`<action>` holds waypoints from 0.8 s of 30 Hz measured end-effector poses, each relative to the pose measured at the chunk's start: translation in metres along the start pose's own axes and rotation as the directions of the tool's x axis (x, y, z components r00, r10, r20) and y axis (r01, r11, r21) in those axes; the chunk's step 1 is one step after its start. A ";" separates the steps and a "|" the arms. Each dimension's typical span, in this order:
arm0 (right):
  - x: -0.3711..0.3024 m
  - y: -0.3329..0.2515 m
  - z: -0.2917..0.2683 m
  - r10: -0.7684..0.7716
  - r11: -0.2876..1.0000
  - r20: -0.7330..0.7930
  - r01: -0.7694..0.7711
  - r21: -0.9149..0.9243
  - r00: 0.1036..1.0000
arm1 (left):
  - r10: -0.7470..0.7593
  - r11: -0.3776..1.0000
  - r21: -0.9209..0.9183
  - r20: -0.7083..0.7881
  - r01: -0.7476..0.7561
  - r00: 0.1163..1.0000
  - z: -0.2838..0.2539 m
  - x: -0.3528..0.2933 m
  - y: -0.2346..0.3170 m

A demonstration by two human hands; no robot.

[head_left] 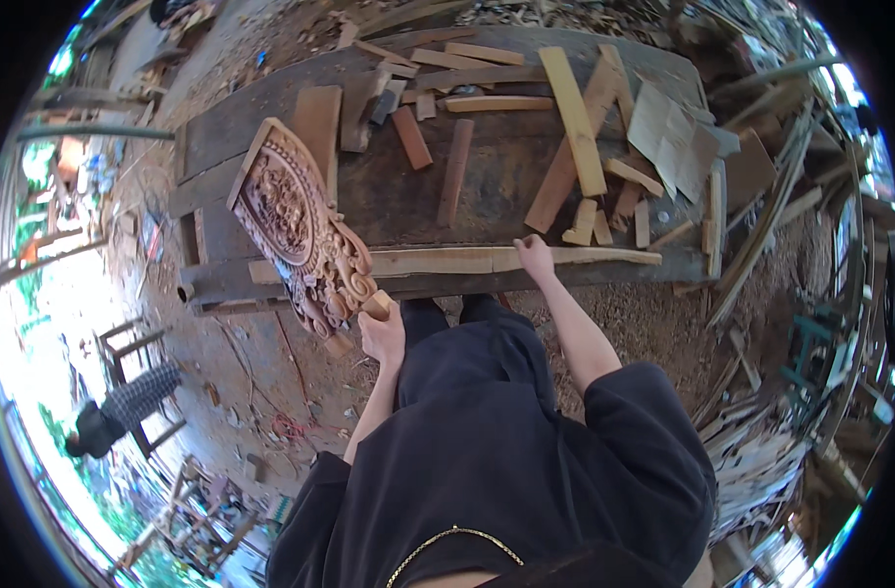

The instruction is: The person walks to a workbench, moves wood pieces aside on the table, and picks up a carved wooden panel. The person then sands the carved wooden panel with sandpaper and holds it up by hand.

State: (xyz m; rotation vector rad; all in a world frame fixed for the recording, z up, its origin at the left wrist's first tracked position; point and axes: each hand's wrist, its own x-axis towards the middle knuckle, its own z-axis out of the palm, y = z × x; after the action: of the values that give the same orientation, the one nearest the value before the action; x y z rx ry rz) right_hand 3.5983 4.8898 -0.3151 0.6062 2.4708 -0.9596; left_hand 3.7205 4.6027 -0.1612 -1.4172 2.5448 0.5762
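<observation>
We're counting one panel, one left hand, one right hand, one bench; over a dozen wood pieces are adding up, plus one necklace, one other person!

The person wears a loose, plain black top in soft cloth that gathers into creases across the front. Its sleeves are short and wide: the right sleeve billows out broadly and ends near the elbow, and the left sleeve is cut alike. Below them both forearms are bare, as are the left hand and right hand. A gold-coloured chain necklace curves over the black fabric. Dark cloth also covers the legs.
</observation>
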 end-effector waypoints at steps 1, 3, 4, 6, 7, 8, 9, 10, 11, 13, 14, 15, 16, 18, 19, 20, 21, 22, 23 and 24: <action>0.005 -0.003 -0.005 0.011 1.000 -0.039 -0.013 -0.029 0.999 | 0.025 0.999 -0.020 0.006 -0.025 1.000 0.005 0.002 -0.002; 0.015 -0.014 -0.012 -0.034 0.999 -0.018 0.033 -0.029 0.999 | 0.026 0.999 -0.035 -0.040 -0.028 0.999 0.019 0.009 0.000; 0.017 -0.022 -0.012 -0.010 0.998 -0.045 0.007 -0.059 0.999 | 0.045 0.999 -0.018 -0.019 -0.046 0.999 0.027 0.012 0.002; 0.027 -0.042 -0.010 -0.118 0.992 -0.014 0.118 -0.041 0.993 | 0.005 1.000 -0.019 -0.007 -0.005 1.000 0.045 0.020 0.007; 0.032 -0.056 -0.005 -0.167 0.986 -0.042 0.166 -0.035 0.985 | 0.004 1.000 0.011 -0.080 -0.003 0.997 0.054 0.024 0.009; 0.036 -0.071 0.000 -0.250 0.968 -0.036 0.250 -0.008 0.968 | -0.023 0.998 0.052 -0.050 0.026 0.998 0.062 0.028 0.009; 0.041 -0.087 0.008 -0.295 0.955 0.017 0.295 0.013 0.955 | -0.045 0.998 0.036 -0.132 0.050 0.990 0.070 0.029 0.008; 0.047 -0.104 0.014 -0.275 0.961 0.019 0.276 -0.002 0.961 | -0.075 0.997 0.010 -0.090 0.076 0.993 0.078 0.031 0.006; 0.053 -0.122 0.024 -0.348 0.938 0.081 0.346 0.036 0.934 | -0.096 0.994 0.035 -0.094 0.099 0.991 0.084 0.034 0.004; 0.062 -0.142 0.033 -0.340 0.940 0.034 0.341 -0.027 0.940 | -0.108 0.989 0.088 -0.108 0.118 0.988 0.096 0.039 -0.005; 0.066 -0.149 0.034 -0.332 0.943 0.058 0.333 -0.006 0.942 | -0.154 0.978 0.130 -0.087 0.164 0.984 0.102 0.042 -0.009; 0.067 -0.154 0.037 -0.301 0.953 0.034 0.302 -0.017 0.953 | -0.157 0.975 0.139 -0.128 0.175 0.979 0.106 0.043 -0.015; 0.067 -0.153 0.035 -0.318 0.948 0.012 0.318 0.011 0.948 | -0.197 0.965 0.160 -0.072 0.206 0.978 0.108 0.045 -0.022; 0.065 -0.142 0.027 -0.292 0.955 -0.039 0.294 0.039 0.956 | -0.190 0.961 0.192 -0.055 0.197 0.980 0.107 0.050 -0.039; 0.064 -0.132 0.023 -0.176 0.983 -0.142 0.182 0.029 0.974 | -0.157 0.967 0.184 -0.105 0.175 0.982 0.104 0.053 -0.048; 0.064 -0.123 0.021 -0.058 0.997 -0.264 0.067 0.027 0.963 | -0.185 0.962 0.196 -0.040 0.189 0.982 0.100 0.056 -0.057; 0.067 -0.107 0.012 0.023 1.000 -0.340 -0.027 -0.008 0.940 | -0.195 0.962 0.194 -0.016 0.194 0.981 0.096 0.059 -0.065; 0.072 -0.089 0.002 0.145 0.989 -0.423 -0.136 0.051 0.894 | -0.161 0.967 0.188 -0.063 0.170 0.985 0.093 0.061 -0.072; 0.077 -0.069 -0.008 0.253 0.966 -0.539 -0.236 0.102 0.804 | -0.174 0.959 0.216 -0.052 0.181 0.983 0.088 0.064 -0.080; 0.082 -0.047 -0.018 0.204 0.977 -0.654 -0.109 0.183 0.728 | -0.206 0.944 0.257 -0.029 0.206 0.978 0.085 0.067 -0.085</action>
State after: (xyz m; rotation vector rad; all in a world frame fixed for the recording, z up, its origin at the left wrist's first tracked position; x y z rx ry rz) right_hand 3.5021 4.8915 -0.3211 1.4028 2.9014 -0.9555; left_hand 3.7538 4.5452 -0.2822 -1.5571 2.3274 0.1992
